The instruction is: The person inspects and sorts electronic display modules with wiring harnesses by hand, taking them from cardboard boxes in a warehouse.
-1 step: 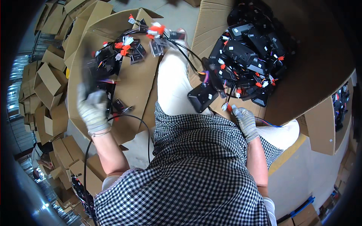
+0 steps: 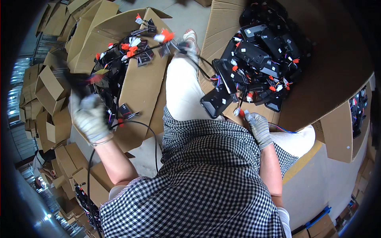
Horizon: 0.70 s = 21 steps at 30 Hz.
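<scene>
My left hand [image 2: 91,115], in a pale work glove, is closed on a dark elongated unit [image 2: 75,83] smeared by motion, above the left edge of the left carton. My right hand [image 2: 258,129], gloved too, pinches a small red-and-white plug [image 2: 239,112] at the near edge of the large carton. Beside that plug lies a flat black device [image 2: 216,102] with coloured wires. Black cables [image 2: 203,71] run from it toward a blurred red-and-white connector [image 2: 166,36] hanging over the left carton. A heap of similar black devices [image 2: 258,53] fills the large carton.
The left carton [image 2: 139,85] holds black wired parts with red and white plugs. Several brown cartons [image 2: 51,83] are piled at far left. Another carton [image 2: 337,137] with black parts stands at right. A black cable [image 2: 149,126] loops past my left arm.
My left hand has moved a little to the left and down, with the dark unit swinging left. The flat black device has shifted slightly to the right. My right hand stays put.
</scene>
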Motion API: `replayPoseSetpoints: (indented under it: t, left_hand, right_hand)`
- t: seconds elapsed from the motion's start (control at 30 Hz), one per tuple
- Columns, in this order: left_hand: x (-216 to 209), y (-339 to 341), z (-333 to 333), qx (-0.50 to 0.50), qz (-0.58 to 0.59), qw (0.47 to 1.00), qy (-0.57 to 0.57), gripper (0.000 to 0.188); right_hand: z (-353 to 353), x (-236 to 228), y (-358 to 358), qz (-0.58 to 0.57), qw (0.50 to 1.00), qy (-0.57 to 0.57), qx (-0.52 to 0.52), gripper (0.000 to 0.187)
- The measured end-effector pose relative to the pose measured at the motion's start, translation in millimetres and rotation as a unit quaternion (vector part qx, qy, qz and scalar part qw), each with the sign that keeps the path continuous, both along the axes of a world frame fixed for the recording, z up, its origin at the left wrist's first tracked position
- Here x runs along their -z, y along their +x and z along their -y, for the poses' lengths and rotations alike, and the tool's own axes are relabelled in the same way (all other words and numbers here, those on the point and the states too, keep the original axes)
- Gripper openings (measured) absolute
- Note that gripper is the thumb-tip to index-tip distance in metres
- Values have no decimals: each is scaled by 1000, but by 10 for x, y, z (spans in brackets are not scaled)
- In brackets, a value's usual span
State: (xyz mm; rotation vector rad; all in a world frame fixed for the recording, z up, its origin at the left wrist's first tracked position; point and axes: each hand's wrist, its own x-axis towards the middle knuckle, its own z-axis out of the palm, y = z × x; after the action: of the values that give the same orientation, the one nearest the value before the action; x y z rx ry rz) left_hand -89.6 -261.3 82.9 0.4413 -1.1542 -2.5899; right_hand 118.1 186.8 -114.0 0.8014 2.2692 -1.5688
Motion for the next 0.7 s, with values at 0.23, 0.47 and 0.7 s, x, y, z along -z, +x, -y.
replayPoseSetpoints:
  t: [0.23,0.47,0.7]
  left_hand:
    - [629,-32,1134,-38,-84,903,419,40]
    - [636,463,-619,29,-123,685,-718,27]
    - [872,443,-837,146,-170,375,-899,35]
  right_hand:
    - [-17,129,-27,-23,999,33,-9,45]
    - [-31,186,44,-67,993,85,-40,36]
    - [74,-4,9,-59,995,67,-32,41]
